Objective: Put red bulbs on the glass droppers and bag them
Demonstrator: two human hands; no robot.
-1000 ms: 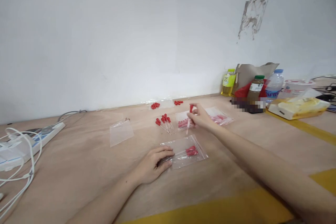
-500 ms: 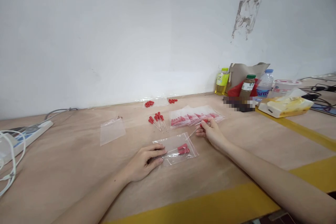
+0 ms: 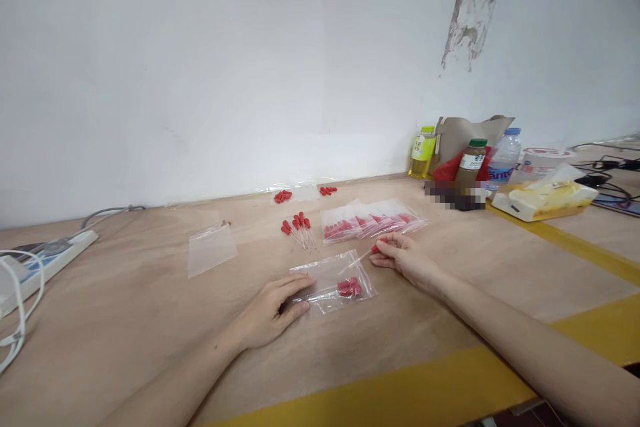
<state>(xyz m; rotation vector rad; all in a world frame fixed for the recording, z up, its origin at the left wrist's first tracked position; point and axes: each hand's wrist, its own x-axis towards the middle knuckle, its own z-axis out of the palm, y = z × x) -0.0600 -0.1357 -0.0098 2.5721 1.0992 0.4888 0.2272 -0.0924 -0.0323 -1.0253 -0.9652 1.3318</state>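
A clear zip bag (image 3: 327, 310) lies flat on the table, its mouth toward the right, with several red-bulbed droppers (image 3: 350, 287) inside. My left hand (image 3: 280, 307) holds the bag's left end, thumb below and fingers above. Between the thumb and fingertips of my right hand (image 3: 403, 259) is the red bulb of another dropper (image 3: 379, 246); its thin clear stem points left into the bag's mouth. Just beyond the bag lie several loose droppers (image 3: 299, 223), bulbs away from me. Overlapping filled zip bags (image 3: 343, 223) rest behind my right hand.
A flat, unfilled-looking zip bag (image 3: 213, 252) lies at left. Near the wall are small red bulbs (image 3: 283, 196) on clear plastic. A power strip (image 3: 75, 247) and white cables stand far left. Bottles (image 3: 471, 163) and a tissue pack (image 3: 545, 199) stand back right.
My right hand has moved left and toward me, bringing the dropper's bulb closer to the bag's mouth with more of the stem inside. My left hand stays at the bag's left end.
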